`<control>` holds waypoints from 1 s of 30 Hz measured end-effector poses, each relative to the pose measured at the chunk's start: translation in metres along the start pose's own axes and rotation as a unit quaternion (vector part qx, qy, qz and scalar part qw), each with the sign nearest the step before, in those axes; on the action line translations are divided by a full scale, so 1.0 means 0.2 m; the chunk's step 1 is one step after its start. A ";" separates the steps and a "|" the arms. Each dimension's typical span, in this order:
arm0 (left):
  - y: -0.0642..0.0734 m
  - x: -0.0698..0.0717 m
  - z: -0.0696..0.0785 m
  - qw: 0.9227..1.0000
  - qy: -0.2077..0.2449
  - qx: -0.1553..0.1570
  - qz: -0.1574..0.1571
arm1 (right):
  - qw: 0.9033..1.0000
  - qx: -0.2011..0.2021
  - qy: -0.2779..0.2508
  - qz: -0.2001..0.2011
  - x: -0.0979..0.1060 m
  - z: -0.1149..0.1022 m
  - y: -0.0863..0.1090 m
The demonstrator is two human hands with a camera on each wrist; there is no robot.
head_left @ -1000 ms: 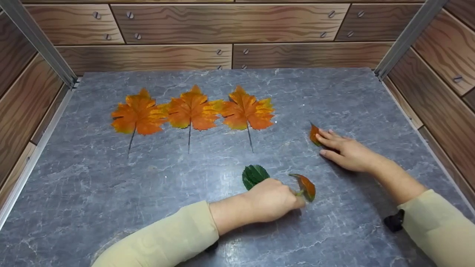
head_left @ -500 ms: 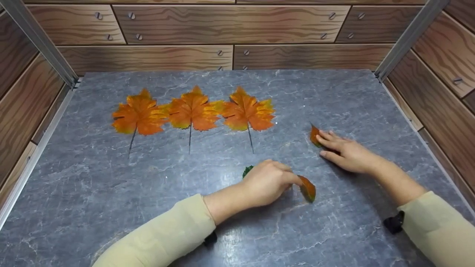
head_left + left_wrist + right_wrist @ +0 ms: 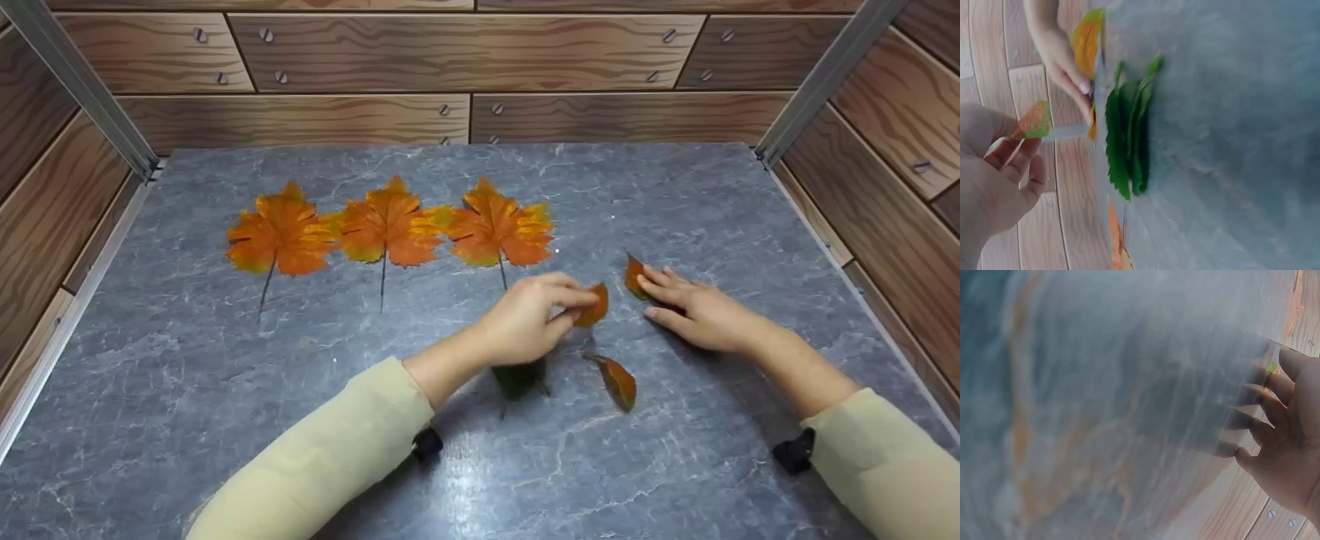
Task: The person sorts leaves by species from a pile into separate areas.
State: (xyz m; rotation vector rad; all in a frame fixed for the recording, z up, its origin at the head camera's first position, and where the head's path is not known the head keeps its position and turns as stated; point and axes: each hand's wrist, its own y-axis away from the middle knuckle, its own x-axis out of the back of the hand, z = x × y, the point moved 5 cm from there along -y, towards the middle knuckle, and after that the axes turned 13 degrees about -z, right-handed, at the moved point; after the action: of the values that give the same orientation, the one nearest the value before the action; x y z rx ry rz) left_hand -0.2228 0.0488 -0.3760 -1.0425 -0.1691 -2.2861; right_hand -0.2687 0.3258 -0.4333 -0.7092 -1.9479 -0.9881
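Above the table, my left hand pinches a small orange leaf between thumb and fingers; in the left wrist view this leaf shows a green edge. My right hand lies on the table with fingers extended, fingertips over another small orange leaf with a thin dark stem. Between the hands and nearer the front lies a curled orange-green leaf. Dark green serrated leaves lie under my left wrist, partly hidden by it in the head view.
Three orange maple leaves lie in a row toward the back: a left one, a middle one and a right one, stems toward the front. Wood-patterned walls enclose the grey marbled table at back and sides.
My left hand has moved from beside the curled leaf toward the back, now carrying a small orange leaf off the table. The right hand has stayed in place.
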 end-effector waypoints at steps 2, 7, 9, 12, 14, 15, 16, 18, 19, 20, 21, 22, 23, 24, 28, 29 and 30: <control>-0.02 0.02 -0.03 0.999 0.042 0.019 -0.010 | 1.000 0.000 0.001 0.001 0.00 0.00 0.00; -0.09 0.05 -0.12 0.990 0.118 0.066 -0.033 | 1.000 -0.003 0.002 -0.001 0.00 0.00 0.00; -0.12 0.06 -0.15 0.986 0.142 0.075 -0.038 | 1.000 -0.002 0.002 -0.002 0.00 0.00 0.00; -0.16 0.06 -0.19 0.981 0.173 0.080 -0.045 | 1.000 -0.001 0.001 -0.002 0.00 0.00 0.00; -0.20 0.06 -0.22 0.978 0.186 0.087 -0.047 | 1.000 0.000 0.000 -0.002 0.00 0.00 0.00; -0.21 0.05 -0.23 0.976 0.195 0.090 -0.047 | 1.000 0.000 -0.001 -0.002 0.00 0.00 0.00; -0.23 0.05 -0.24 0.973 0.204 0.094 -0.049 | 1.000 0.001 -0.001 -0.001 0.00 0.00 0.00; -0.26 0.03 -0.26 0.969 0.217 0.104 -0.055 | 1.000 0.002 -0.001 -0.001 0.00 0.00 0.00; -0.27 0.02 -0.27 0.967 0.222 0.109 -0.058 | 1.000 0.003 -0.001 -0.001 0.00 0.00 0.00; -0.29 0.02 -0.27 0.966 0.225 0.114 -0.062 | 1.000 0.005 0.000 -0.001 0.00 0.00 0.00; -0.30 0.01 -0.28 0.964 0.228 0.119 -0.066 | 1.000 0.005 0.001 -0.001 0.00 0.00 0.00; -0.32 -0.01 -0.29 0.962 0.231 0.124 -0.071 | 1.000 0.006 0.001 -0.001 0.00 0.00 0.00; -0.33 -0.02 -0.29 0.961 0.233 0.130 -0.077 | 1.000 0.006 0.001 -0.001 0.00 0.00 0.00; -0.34 -0.03 -0.30 0.958 0.239 0.136 -0.081 | 1.000 0.006 0.002 -0.001 0.00 0.00 0.00; -0.37 -0.07 -0.32 0.936 0.297 0.162 -0.101 | 1.000 -0.001 0.001 -0.005 0.00 0.01 0.00; -0.37 -0.08 -0.33 0.928 0.315 0.169 -0.106 | 1.000 -0.002 0.001 -0.005 0.00 0.01 0.00; -0.37 -0.09 -0.34 0.921 0.331 0.175 -0.110 | 1.000 -0.003 0.001 -0.006 0.00 0.01 0.00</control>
State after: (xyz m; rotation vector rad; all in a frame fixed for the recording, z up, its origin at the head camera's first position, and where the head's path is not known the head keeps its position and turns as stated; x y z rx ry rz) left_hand -0.3008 0.0932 -0.4244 -0.0438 -0.4083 -2.5474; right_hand -0.2695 0.3270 -0.4343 -0.7016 -1.9498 -1.0026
